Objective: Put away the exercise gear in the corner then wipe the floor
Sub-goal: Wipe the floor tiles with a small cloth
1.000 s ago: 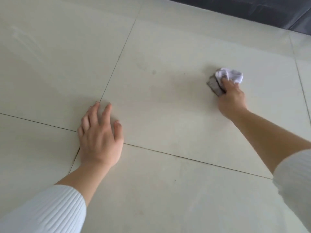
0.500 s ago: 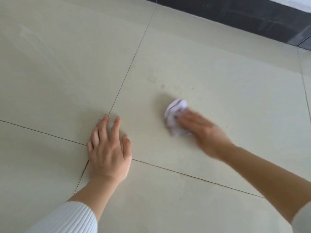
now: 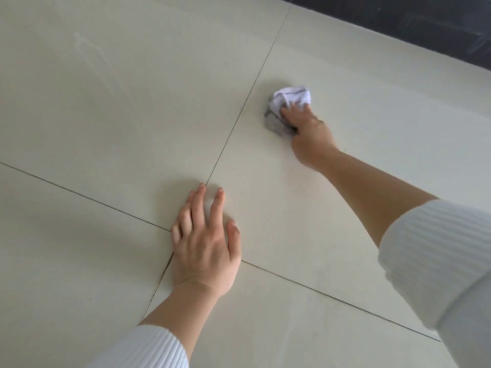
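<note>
The pale tiled floor (image 3: 106, 102) fills the view, and no exercise gear shows anywhere on it, so the wiping half of the job looks to be the step in hand. At about seven o'clock in the view the left hand (image 3: 204, 245) lies flat on the tiles, fingers straight and spread, holding nothing. It sits where two grout lines cross and appears to prop the body, a white ribbed sleeve (image 3: 148, 346) behind it. One grout line (image 3: 239, 118) runs up from that crossing toward one o'clock. Just to the right of this line, at one o'clock from the left hand and well apart from it, the crumpled white-and-grey cloth (image 3: 287, 102) is pressed against the floor. It is bunched into a wad, slightly longer from seven to one o'clock. The right hand (image 3: 308, 134) grips the cloth from its five o'clock side, fingers curled over it and arm stretched out, so this hand alone can drive the next stroke. Unwiped tile lies beyond the cloth toward the dark skirting (image 3: 398, 22) at one o'clock.
</note>
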The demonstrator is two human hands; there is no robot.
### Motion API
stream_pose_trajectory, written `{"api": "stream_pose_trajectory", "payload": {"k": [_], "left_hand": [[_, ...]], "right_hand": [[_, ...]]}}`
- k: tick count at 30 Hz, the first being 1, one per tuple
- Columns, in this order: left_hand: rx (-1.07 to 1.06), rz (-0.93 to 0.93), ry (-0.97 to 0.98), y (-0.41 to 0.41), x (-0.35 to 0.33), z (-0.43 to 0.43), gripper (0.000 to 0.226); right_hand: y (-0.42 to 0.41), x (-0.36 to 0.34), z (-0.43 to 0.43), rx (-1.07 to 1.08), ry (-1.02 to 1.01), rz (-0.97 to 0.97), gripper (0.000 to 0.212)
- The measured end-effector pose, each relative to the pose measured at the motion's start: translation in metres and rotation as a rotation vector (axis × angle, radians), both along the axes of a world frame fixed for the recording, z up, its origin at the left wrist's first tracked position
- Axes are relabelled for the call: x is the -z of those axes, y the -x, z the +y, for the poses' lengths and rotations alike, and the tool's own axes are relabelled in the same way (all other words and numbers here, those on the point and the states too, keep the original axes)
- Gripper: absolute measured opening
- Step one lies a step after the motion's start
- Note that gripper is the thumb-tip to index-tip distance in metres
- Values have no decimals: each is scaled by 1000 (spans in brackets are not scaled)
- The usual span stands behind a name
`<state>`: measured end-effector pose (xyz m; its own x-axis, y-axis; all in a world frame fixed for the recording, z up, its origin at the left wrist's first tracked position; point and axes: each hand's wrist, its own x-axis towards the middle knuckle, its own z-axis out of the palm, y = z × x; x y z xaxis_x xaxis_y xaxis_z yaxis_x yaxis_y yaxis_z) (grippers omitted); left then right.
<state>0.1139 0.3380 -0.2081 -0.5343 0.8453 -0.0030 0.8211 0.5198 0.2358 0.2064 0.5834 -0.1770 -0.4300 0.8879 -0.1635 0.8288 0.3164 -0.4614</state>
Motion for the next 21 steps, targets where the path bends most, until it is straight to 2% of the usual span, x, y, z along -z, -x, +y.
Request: {"api": "stream_pose_trajectory", "payload": {"k": [4, 7, 9, 11, 14, 16, 18, 21], "left_hand": [[8, -17, -1, 1, -2, 0, 55], [13, -35, -17, 2, -2, 0, 53], [16, -47, -25, 2, -1, 0, 54], [12, -58, -39, 2, 0, -1, 55], [14, -65, -41, 3, 1, -1, 55], [18, -68, -47, 2, 1, -2, 55], [26, -90, -62, 2, 1, -1, 55], [52, -124, -94, 4, -1, -3, 62]], "right_hand": [[6, 14, -67, -423, -66, 115, 68], [-46, 11, -103, -658, -43, 81, 74], [-97, 7, -105, -736, -84, 6, 75], [-141, 5, -90, -570, -142, -46, 77], [-161, 5, -62, 56, -146, -70, 81], [-138, 9, -58, 301, -126, -100, 78], [-105, 11, -70, 320, -125, -42, 75], [-70, 11, -115, 84, -79, 77, 74]]}}
